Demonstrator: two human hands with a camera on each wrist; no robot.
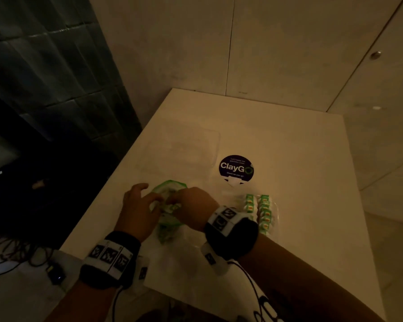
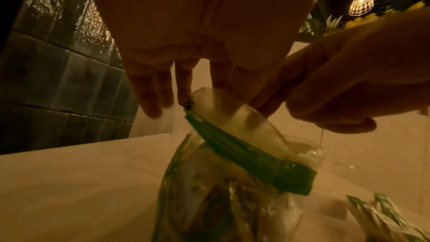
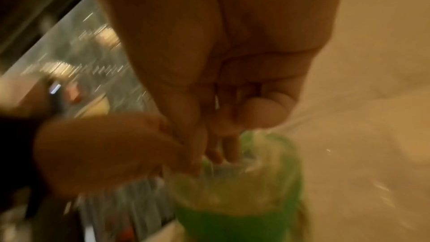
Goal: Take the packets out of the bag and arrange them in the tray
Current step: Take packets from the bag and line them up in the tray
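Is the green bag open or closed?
Open. The bag's green-edged mouth gapes wide, and the right hand's fingers reach inside.

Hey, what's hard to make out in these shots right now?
- Packets left in the bag: head view, covered by both hands; right wrist view blurred.
- Right hand: fingertips inside the bag, any grip hidden.
- Tray: near end hidden behind the right wrist, head view.
- Packets in tray: print too small.

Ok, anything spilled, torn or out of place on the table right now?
Nothing stands out. Both hands, left and right, are at the mouth of the green-edged bag on the table. The packets already in the tray sit in two tidy rows. The wrist views are too blurred to judge tears.
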